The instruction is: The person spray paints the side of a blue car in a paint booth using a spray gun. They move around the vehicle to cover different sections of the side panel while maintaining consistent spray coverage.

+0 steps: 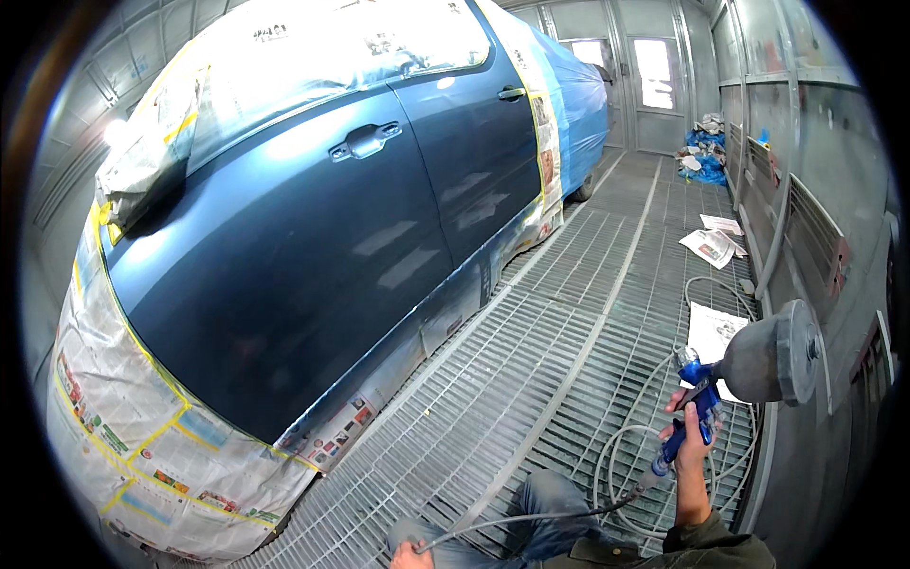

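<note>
My right hand (694,438) is closed round the handle of a blue paint spray gun (700,387), raised at the right. A large dark grey paint cup (766,360) sits on the gun, tilted toward the wall. From the base of the handle a grey air hose (531,518) runs left across my legs. At the lower edge my left hand (409,556), partly cut off, grips that hose near my knee. The dark blue front door (313,256) of a vehicle stands to the left, apart from both hands. Its rear door (479,161) is the same colour.
Masking paper (161,455) with yellow tape covers the vehicle's front, and blue plastic sheeting (580,104) its rear. Hose loops (607,465) lie on the grated floor (455,417). Paper sheets (711,247) and crumpled blue plastic (703,161) lie along the right wall (806,190).
</note>
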Demonstrator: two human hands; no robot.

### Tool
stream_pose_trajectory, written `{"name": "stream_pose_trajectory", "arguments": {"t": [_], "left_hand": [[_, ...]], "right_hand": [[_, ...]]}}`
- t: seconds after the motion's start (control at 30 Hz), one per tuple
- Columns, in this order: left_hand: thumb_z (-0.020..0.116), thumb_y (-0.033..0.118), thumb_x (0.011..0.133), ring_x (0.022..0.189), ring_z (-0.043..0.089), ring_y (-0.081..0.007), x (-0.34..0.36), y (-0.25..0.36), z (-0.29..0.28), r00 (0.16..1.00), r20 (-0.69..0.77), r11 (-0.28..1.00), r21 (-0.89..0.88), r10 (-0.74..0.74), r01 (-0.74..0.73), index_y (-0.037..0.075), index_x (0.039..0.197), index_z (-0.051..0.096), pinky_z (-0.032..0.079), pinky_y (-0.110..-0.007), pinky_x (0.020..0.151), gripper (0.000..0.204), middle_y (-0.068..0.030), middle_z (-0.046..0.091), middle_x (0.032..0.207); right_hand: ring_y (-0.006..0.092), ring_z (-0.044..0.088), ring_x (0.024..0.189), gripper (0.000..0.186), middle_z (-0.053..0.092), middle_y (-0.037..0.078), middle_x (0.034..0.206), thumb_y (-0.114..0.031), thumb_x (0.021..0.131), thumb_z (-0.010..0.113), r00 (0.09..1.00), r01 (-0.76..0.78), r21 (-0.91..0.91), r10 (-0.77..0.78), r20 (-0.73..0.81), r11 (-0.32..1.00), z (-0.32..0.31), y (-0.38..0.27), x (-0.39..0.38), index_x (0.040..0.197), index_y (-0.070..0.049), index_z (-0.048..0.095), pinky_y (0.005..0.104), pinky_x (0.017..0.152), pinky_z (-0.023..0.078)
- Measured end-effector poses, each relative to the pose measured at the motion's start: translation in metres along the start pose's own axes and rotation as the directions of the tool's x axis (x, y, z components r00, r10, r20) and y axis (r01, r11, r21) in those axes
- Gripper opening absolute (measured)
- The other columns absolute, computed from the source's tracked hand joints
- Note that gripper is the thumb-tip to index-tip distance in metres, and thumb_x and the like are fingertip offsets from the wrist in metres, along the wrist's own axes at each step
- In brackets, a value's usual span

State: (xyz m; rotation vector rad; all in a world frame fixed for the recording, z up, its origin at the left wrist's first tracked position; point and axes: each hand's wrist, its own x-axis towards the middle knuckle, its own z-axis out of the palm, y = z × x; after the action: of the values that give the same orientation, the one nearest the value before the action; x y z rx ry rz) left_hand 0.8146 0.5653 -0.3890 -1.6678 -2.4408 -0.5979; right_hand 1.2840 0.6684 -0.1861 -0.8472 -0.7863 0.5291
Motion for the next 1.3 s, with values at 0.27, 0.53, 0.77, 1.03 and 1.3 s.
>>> {"name": "stream_pose_trajectory", "arguments": {"t": [0.27, 0.53, 0.77, 1.03, 1.3], "left_hand": [[0.069, 0.030, 0.076, 0.069, 0.058, -0.0402, 0.009, 0.003, 0.016, 0.996, -0.023, 0.988, -0.132, -0.083, 0.079, 0.006, 0.070, 0.057, 0.041, -0.051, 0.060, 0.028, -0.0166, 0.059, 0.070], [0.069, 0.030, 0.077, 0.070, 0.058, -0.0385, 0.007, 0.006, 0.001, 0.993, -0.045, 0.982, -0.157, -0.112, 0.104, 0.006, 0.070, 0.055, 0.042, -0.049, 0.061, 0.028, -0.0146, 0.059, 0.071], [0.073, 0.026, 0.074, 0.066, 0.059, -0.0364, 0.011, 0.012, -0.002, 0.991, -0.037, 0.980, -0.158, -0.125, 0.118, 0.007, 0.069, 0.054, 0.045, -0.047, 0.058, 0.027, -0.0127, 0.059, 0.070], [0.072, 0.026, 0.074, 0.066, 0.059, -0.0353, 0.011, 0.014, -0.005, 0.990, -0.047, 0.981, -0.154, -0.130, 0.121, 0.006, 0.068, 0.054, 0.045, -0.046, 0.058, 0.028, -0.0120, 0.058, 0.069], [0.071, 0.025, 0.076, 0.068, 0.060, -0.0330, 0.010, 0.012, -0.005, 0.991, -0.055, 0.983, -0.149, -0.121, 0.112, 0.007, 0.068, 0.053, 0.045, -0.045, 0.059, 0.027, -0.0105, 0.058, 0.069]], "right_hand": [[0.0160, 0.060, 0.083, 0.027, 0.061, 0.013, 0.100, -0.015, 0.094, 0.052, 1.000, -0.004, -0.043, 0.004, -0.008, 0.999, 0.004, -0.010, -0.004, 0.113, 0.004, 0.055, 0.0247, 0.044, 0.052], [0.0137, 0.057, 0.085, 0.026, 0.059, 0.011, 0.102, -0.017, 0.096, 0.049, 0.998, -0.036, -0.041, 0.038, 0.042, 0.999, 0.002, 0.001, -0.011, 0.115, 0.001, 0.052, 0.0217, 0.044, 0.050], [0.0133, 0.056, 0.085, 0.026, 0.058, 0.011, 0.101, -0.018, 0.096, 0.050, 0.989, -0.076, -0.001, 0.076, 0.124, 0.997, 0.005, 0.004, -0.016, 0.113, 0.001, 0.051, 0.0215, 0.044, 0.050], [0.0129, 0.055, 0.087, 0.033, 0.055, 0.012, 0.104, -0.023, 0.096, 0.048, 0.943, -0.050, -0.101, 0.080, 0.323, 0.994, 0.014, 0.008, -0.024, 0.118, 0.001, 0.049, 0.0202, 0.046, 0.051], [0.0093, 0.052, 0.088, 0.035, 0.054, 0.009, 0.105, -0.029, 0.095, 0.051, 0.927, -0.069, -0.132, 0.113, 0.358, 0.989, 0.019, 0.012, -0.026, 0.117, -0.002, 0.049, 0.0185, 0.046, 0.049]]}}
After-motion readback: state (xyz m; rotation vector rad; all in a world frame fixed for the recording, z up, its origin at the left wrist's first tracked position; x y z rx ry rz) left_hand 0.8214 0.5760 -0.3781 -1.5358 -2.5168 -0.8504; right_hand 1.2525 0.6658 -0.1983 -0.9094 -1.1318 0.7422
